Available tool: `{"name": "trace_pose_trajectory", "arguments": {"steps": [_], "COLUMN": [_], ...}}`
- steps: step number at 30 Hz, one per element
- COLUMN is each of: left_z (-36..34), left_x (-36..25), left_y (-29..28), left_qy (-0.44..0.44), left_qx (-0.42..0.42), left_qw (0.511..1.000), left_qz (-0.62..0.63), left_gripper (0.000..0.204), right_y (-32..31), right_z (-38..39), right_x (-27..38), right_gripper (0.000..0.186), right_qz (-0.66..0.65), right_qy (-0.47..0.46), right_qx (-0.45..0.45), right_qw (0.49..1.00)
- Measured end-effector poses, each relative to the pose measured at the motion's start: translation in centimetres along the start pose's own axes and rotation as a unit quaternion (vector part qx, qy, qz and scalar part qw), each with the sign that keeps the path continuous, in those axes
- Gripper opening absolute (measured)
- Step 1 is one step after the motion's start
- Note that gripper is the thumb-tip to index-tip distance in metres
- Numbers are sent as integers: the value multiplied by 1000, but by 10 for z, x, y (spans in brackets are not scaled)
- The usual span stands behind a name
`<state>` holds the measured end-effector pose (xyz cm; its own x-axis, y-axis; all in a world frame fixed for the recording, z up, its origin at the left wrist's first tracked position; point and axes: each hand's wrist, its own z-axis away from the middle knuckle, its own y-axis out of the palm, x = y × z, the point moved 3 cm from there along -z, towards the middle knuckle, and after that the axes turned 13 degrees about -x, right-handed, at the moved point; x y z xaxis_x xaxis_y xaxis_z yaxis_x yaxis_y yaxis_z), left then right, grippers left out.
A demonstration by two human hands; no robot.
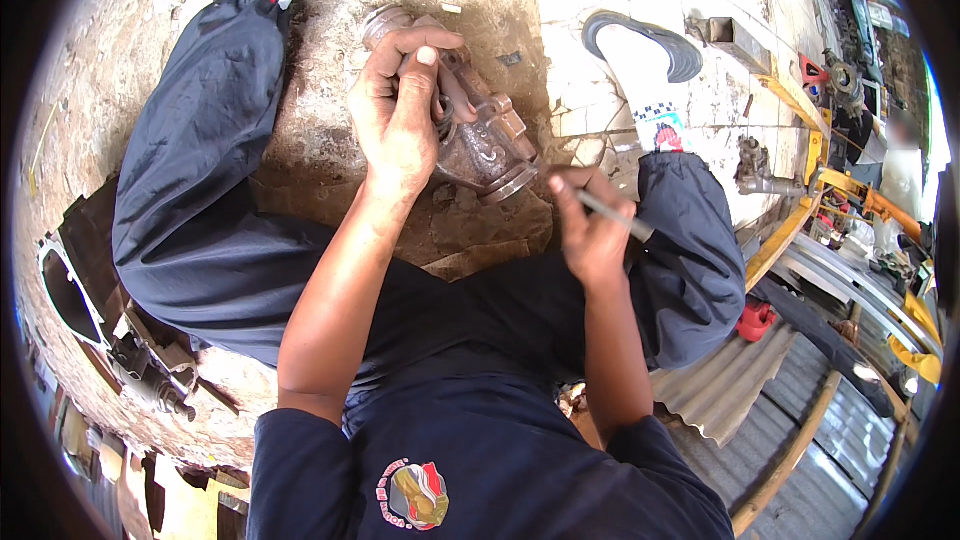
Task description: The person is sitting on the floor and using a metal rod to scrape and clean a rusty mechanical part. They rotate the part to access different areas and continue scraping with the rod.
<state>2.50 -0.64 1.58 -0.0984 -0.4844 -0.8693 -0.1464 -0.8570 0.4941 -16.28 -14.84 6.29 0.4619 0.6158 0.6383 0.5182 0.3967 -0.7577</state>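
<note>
A rusty brown metal casting lies on the dirty concrete between my legs. It has a round flange at its near end and a squared, lighter block along its right side. My left hand is closed over the casting's left part, fingers curled and thumb pointing away from me. A dark ring-like edge shows beside that palm; whether it belongs to the casting I cannot tell. To the right of the flange, apart from it, my right hand grips a thin grey metal rod slanting down to the right. The rod's tip is partly hidden by the fingers.
A square metal tube and a yellow metal frame stand to the right. Corrugated sheets, a red object and a wooden pole lie at lower right. A greasy mechanical part and a metal gasket-like frame lie left.
</note>
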Motion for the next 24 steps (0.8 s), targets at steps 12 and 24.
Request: {"name": "trace_pose_trajectory", "arguments": {"steps": [12, 24], "left_z": [0, 2], "left_x": [6, 1], "left_y": [1, 5], "left_qy": [11, -4], "left_qx": [-12, -28], "left_qw": [1000, 999], "left_qz": [-5, 19], "left_gripper": [22, 24], "right_y": [18, 54], "right_z": [-13, -12], "right_x": [-76, -120], "right_gripper": [18, 21], "right_qz": [-312, -212], "right_qy": [232, 278], "right_qx": [-54, -33], "right_qw": [920, 936]}}
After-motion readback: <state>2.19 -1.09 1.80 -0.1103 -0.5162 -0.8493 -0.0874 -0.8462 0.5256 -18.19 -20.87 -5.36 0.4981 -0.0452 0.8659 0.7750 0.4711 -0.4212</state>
